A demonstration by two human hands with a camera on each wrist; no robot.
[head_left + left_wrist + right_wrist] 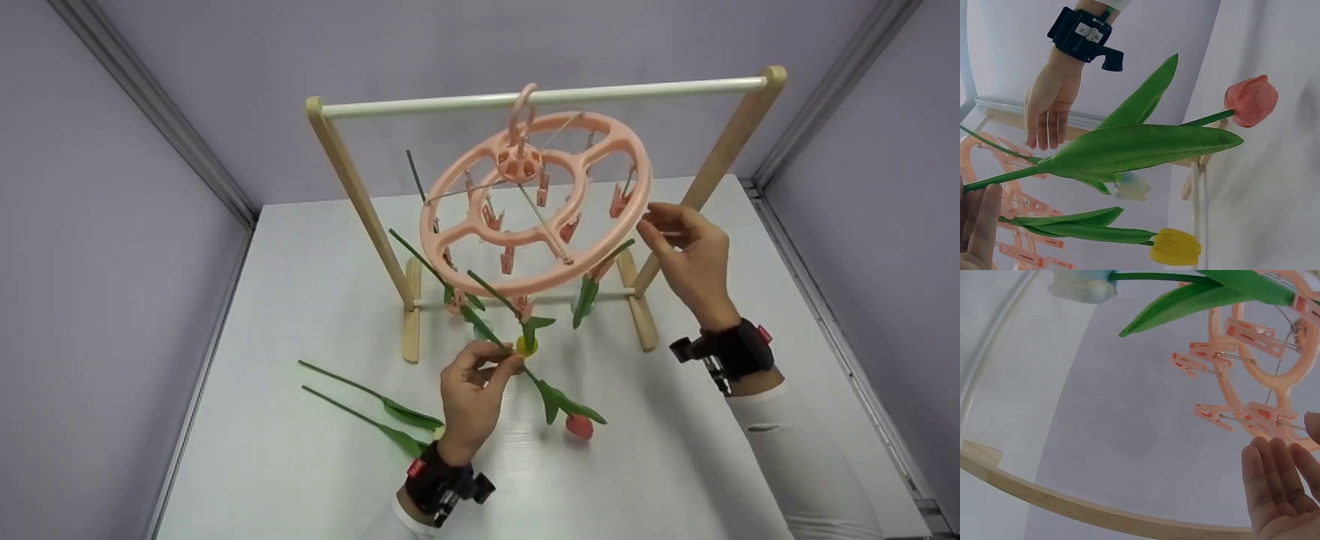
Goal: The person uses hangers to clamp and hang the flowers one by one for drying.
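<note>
My left hand (499, 358) pinches the green stem of a red tulip (579, 426) just below a pink round clip hanger (547, 281). The stem slants up under the hanger, and the flower hangs low over the table. In the left wrist view my fingers (979, 225) hold that stem, with the red tulip (1249, 101) beyond. A yellow tulip (526, 346) hangs head down from a clip beside my left hand. My right hand (656, 225) touches the hanger's right rim with straight fingers (1275, 461). A pale blue tulip (1081, 284) also hangs there.
The hanger hooks onto the white rod (637, 88) of a wooden rack (360, 195) standing on a white table (300, 262). Two more leafy stems (390, 409) lie on the table at the left. Grey walls close in on three sides.
</note>
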